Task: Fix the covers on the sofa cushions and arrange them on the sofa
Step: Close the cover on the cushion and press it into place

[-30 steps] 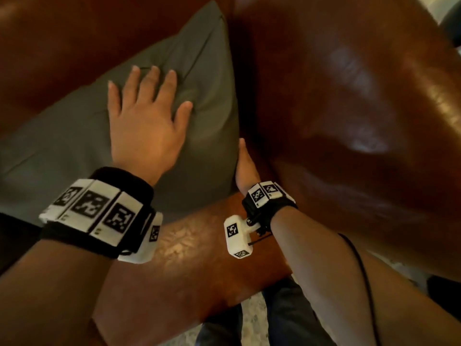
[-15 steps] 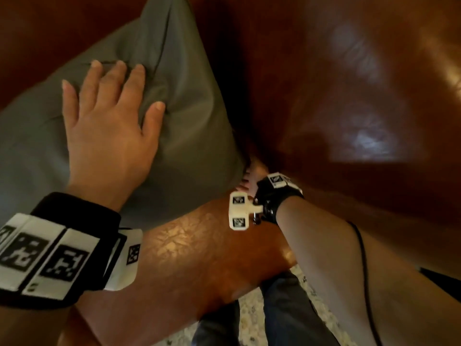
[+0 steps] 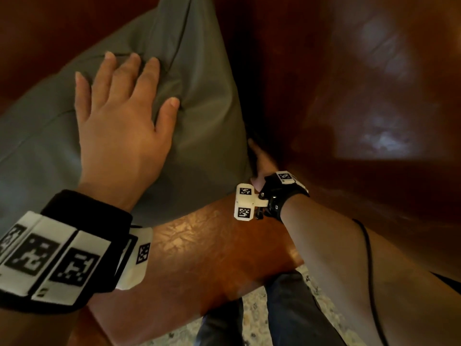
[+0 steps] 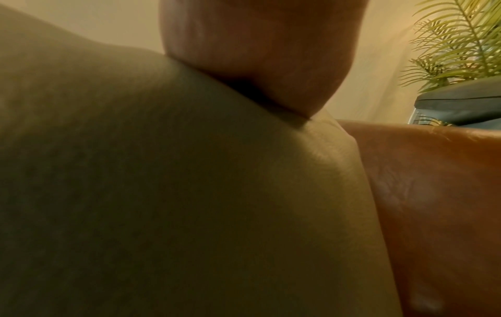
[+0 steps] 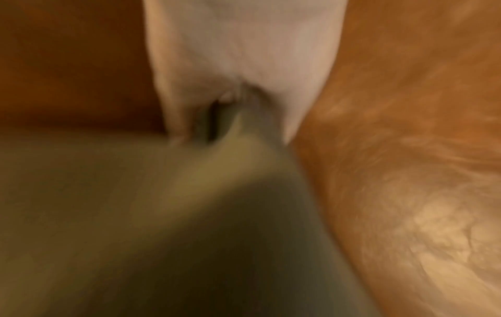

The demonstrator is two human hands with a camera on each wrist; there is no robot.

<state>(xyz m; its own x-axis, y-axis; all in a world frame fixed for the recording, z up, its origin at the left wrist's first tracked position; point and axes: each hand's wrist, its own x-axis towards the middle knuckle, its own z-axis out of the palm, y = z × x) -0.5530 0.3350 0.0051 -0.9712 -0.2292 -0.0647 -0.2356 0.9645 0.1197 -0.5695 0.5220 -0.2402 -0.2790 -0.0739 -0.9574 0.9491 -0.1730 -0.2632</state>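
A grey-green cushion (image 3: 199,121) leans against the back of the brown leather sofa (image 3: 349,121), in the corner by its arm. My left hand (image 3: 119,116) lies flat on the cushion's face with straight, spread fingers, pressing it. The left wrist view shows the palm (image 4: 257,53) resting on the cushion (image 4: 162,193). My right hand (image 3: 262,161) is tucked into the gap between the cushion's lower right edge and the sofa arm, its fingers hidden. In the blurred right wrist view the right hand (image 5: 244,53) pinches a fold at the cushion (image 5: 162,214) edge.
The sofa seat's front edge (image 3: 212,245) runs below the cushion. My legs in dark trousers (image 3: 287,308) stand on a speckled floor (image 3: 249,320). Beyond the sofa arm (image 4: 433,193) are a leafy plant (image 4: 461,43) and a dark object.
My right hand has slid deeper into the gap between cushion and sofa arm. The left hand stays flat on the cushion, which sits closer into the corner.
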